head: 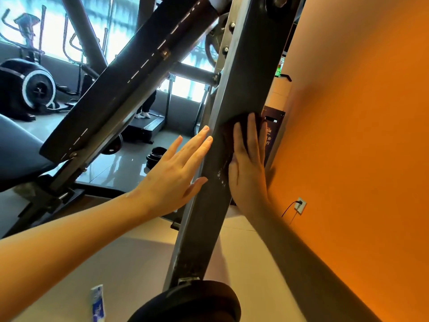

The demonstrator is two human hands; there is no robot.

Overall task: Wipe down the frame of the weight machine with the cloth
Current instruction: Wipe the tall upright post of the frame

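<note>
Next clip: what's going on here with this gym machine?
A person is wiping a slanted dark beam of the weight machine frame. The right hand presses a dark brown cloth flat against the beam's face, fingers straight. The left hand lies open against the beam's left edge, apparently to steady it. Pale specks show on the beam beside the right palm, so that stretch may not be clean yet.

The glossy tiled floor carries a stack of dark weight plates, a treadmill, and a white-and-blue packet near the foot of the frame.
</note>
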